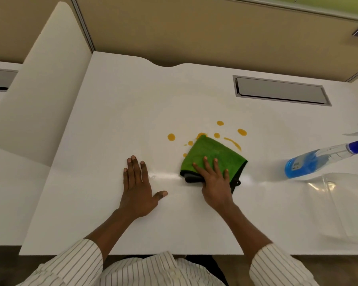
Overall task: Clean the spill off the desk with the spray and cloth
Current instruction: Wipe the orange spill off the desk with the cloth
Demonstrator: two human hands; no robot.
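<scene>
A folded green cloth (pixel 212 152) lies on the white desk (pixel 116 112), its far corner over an orange spill (pixel 242 132) of several drops and a streak. My right hand (pixel 214 179) presses flat on the cloth's near half, thumb tucked at its grey underside edge. My left hand (pixel 137 187) rests flat on the desk to the left, fingers spread, holding nothing. A spray bottle (pixel 318 159) with blue liquid and a blue trigger head stands at the right, apart from both hands.
A clear plastic container (pixel 343 205) sits at the near right, just in front of the bottle. A grey cable-tray flap (pixel 281 90) is set into the desk at the back right. A white divider panel (pixel 41 87) rises on the left. Partition walls stand behind.
</scene>
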